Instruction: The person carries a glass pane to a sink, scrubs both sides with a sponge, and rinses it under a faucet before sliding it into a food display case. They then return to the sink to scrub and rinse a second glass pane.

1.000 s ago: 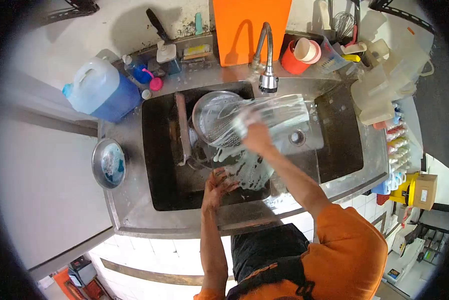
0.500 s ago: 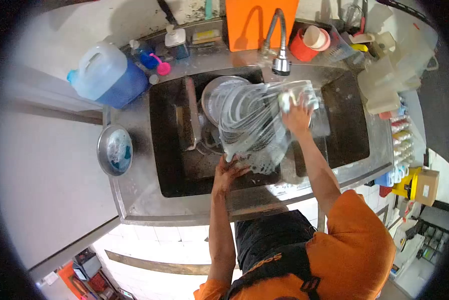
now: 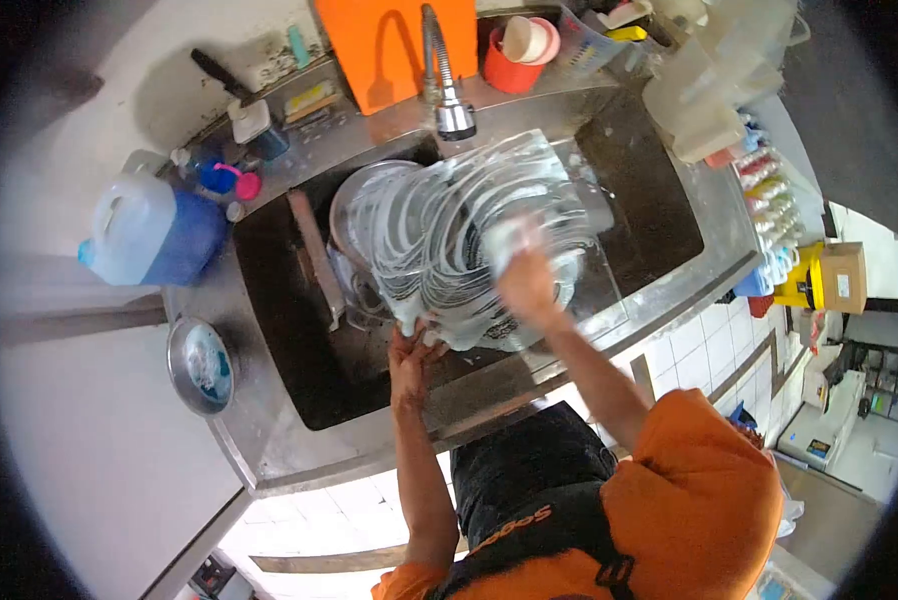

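- Fingers (image 3: pixel 406 345) of the left hand (image 3: pixel 409 383) are slightly apart at the near left edge of a clear, foam-covered sheet (image 3: pixel 449 225); whether they pinch it or only rest against it, I cannot tell.
- The sheet lies ahead of these fingers and off to their right, over the sink (image 3: pixel 674 205). Its long axis seems to run from left to right, angled away from the body at the right, though the foam makes the outline hard to read.
- The right hand (image 3: pixel 529 292) is above the right-hand part of the sheet, its fingers closed over a white pad (image 3: pixel 510 243). Motion blur hides how each finger sits.
- The left hand is nearer the near left edge; the right hand is nearer the far edge and the right end, with bare sheet showing beyond it on the right.
- Left of the sink, a round metal bowl (image 3: pixel 175 372) with suds is on the worktop (image 3: pixel 259 440), well apart from both hands.
- Under the sheet's far left part, a round metal pan (image 3: pixel 347 195) shows its rim.
- Past the sheet's far edge is the tap (image 3: pixel 456 122), its head pointing down, with an orange board (image 3: pixel 399 50) upright behind it.
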{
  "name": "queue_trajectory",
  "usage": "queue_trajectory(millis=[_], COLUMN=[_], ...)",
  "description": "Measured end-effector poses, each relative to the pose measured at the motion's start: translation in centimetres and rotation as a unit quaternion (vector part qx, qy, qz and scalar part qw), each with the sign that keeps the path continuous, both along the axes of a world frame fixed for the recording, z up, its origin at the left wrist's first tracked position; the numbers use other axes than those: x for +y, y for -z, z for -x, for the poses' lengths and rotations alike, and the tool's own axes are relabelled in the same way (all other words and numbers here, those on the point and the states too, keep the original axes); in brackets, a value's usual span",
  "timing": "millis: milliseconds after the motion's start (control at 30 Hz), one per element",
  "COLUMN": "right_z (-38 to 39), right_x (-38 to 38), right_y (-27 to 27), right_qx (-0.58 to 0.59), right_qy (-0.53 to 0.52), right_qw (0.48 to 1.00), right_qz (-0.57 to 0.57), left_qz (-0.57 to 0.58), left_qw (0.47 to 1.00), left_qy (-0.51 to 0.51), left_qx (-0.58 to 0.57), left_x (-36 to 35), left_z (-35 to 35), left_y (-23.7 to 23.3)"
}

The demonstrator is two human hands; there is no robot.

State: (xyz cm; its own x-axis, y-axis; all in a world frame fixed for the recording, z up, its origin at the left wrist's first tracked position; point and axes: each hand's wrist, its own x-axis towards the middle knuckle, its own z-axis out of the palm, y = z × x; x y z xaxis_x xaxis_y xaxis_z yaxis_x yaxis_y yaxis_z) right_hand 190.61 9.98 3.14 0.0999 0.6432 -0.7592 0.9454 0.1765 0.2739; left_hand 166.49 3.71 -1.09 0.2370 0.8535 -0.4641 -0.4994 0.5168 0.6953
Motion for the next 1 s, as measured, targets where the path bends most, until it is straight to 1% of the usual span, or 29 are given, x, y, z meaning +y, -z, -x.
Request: queue_trajectory(millis=[33, 67, 100, 133, 167, 200, 233, 267, 300, 333, 367, 400, 433, 467, 500, 533, 567, 600, 667, 700, 733, 767, 800, 833, 867, 900, 933, 967, 1000], right_z=[2.2, 4.1, 2.8, -0.4, -3.4, -6.8, -7.9, -10.5, -8.7, -5.3, -1.3, 2.1, 2.8, 2.8, 2.2, -2.5, -6.8, -7.0, -5.1, -0.6, 2.5, 5.3, 6.9, 6.0, 3.4, 0.8, -1.7, -3.4, -2.0], right_x=[-4.5, -8.3, -9.8, -12.4, -15.0, -13.9, -10.9, -9.5, -7.0, -4.1, -5.9, -9.4, -11.2, -12.8, -14.0, -17.0, -19.1, -16.5, -15.7, -14.9, -16.0, -15.5, -15.0, -14.9, -14.4, -13.7, -12.2, -11.2, -9.2], right_y=[0.1, 0.0, 1.6, 4.7, 6.3, 4.2, -1.0, 2.7, -1.0, -4.9, 0.2, 5.1, 4.2, 2.4, 1.4, 3.8, 6.5, -0.4, -1.5, 1.3, 2.3, 1.3, 0.2, 0.1, 0.4, 0.5, -0.2, 0.2, 0.9], right_qx=[0.226, 0.43, 0.428, 0.339, 0.247, 0.104, 0.022, -0.033, 0.05, 0.13, 0.148, 0.162, 0.161, 0.346, 0.518, 0.369, 0.203, -0.043, -0.05, 0.208, 0.366, 0.336, 0.301, 0.305, 0.321, 0.333, 0.177, 0.044, 0.052], right_qy=[0.061, 0.118, 0.123, 0.108, 0.091, -0.118, 0.037, 0.068, 0.242, 0.392, 0.339, 0.278, 0.283, 0.291, 0.287, 0.168, 0.039, 0.006, -0.079, 0.244, 0.211, 0.09, -0.032, -0.03, 0.1, 0.226, 0.183, 0.029, 0.163], right_qw=[0.956, 0.826, 0.826, 0.852, 0.87, 0.791, 0.878, 0.827, 0.911, 0.908, 0.899, 0.864, 0.864, 0.799, 0.704, 0.791, 0.841, 0.848, 0.818, 0.777, 0.777, 0.795, 0.798, 0.798, 0.819, 0.826, 0.821, 0.801, 0.786], right_qz=[-0.177, -0.344, -0.346, -0.385, -0.417, -0.591, -0.477, -0.557, -0.331, -0.075, -0.236, -0.387, -0.384, -0.396, -0.392, -0.458, -0.5, -0.528, -0.567, -0.541, -0.466, -0.497, -0.52, -0.52, -0.464, -0.393, -0.512, -0.596, -0.595], left_qz=[0.068, 0.07, 0.045, 0.024, 0.028, 0.034, 0.036, 0.037, 0.029, 0.021, 0.023, 0.034, 0.044, 0.047, 0.025, 0.003, 0.008, 0.007, 0.001, 0.008, 0.017, 0.021, 0.026, 0.028, 0.028, 0.061, 0.094, 0.042, 0.044], left_qw=[0.994, 0.994, 0.997, 0.999, 0.999, 0.999, 0.999, 0.999, 1.0, 1.0, 1.0, 0.999, 0.998, 0.998, 1.0, 1.0, 1.0, 1.0, 1.0, 1.0, 1.0, 1.0, 1.0, 1.0, 0.999, 0.997, 0.994, 0.999, 0.999], left_qy=[-0.042, -0.033, -0.024, -0.017, -0.015, -0.013, -0.011, -0.007, -0.01, -0.017, -0.016, -0.014, -0.012, -0.009, 0.0, 0.008, 0.007, 0.005, 0.006, 0.003, -0.001, 0.001, -0.003, -0.01, -0.014, -0.035, -0.056, 0.017, 0.011], left_qx=[0.079, 0.081, 0.053, 0.026, 0.028, 0.021, 0.012, 0.011, 0.002, -0.008, -0.009, 0.016, 0.043, 0.045, 0.014, -0.018, -0.017, -0.019, -0.026, -0.022, -0.018, -0.016, -0.011, -0.005, -0.001, 0.013, 0.027, 0.016, 0.021], left_x=[-0.3, -0.2, 0.0, 0.0, -0.1, 0.1, 0.1, 0.0, -0.1, -0.1, -0.1, 0.0, 0.1, 0.1, 0.0, 0.0, 0.0, -0.1, 0.2, 0.3, 0.1, -0.2, -0.2, 0.0, 0.1, -0.1, 0.0, 0.3, 0.3], left_z=[-0.3, -0.2, -0.2, -0.1, -0.1, -0.1, -0.1, 0.0, 0.2, 0.1, -0.3, -0.6, -0.5, -0.2, 0.3, 0.7, 0.6, 0.5, 0.3, 0.4, 0.3, 0.2, 0.1, 0.1, -0.1, -0.4, -0.2, 0.1, 0.5], left_y=[0.1, -0.1, -0.3, -0.5, -0.6, -0.8, -0.8, -0.5, 0.0, 0.3, -0.1, -0.9, -1.4, -0.7, 0.5, 1.2, 1.2, 1.0, 0.8, 0.8, 0.8, 0.7, 0.6, 0.3, 0.2, -0.2, -0.5, -0.7, -0.4])
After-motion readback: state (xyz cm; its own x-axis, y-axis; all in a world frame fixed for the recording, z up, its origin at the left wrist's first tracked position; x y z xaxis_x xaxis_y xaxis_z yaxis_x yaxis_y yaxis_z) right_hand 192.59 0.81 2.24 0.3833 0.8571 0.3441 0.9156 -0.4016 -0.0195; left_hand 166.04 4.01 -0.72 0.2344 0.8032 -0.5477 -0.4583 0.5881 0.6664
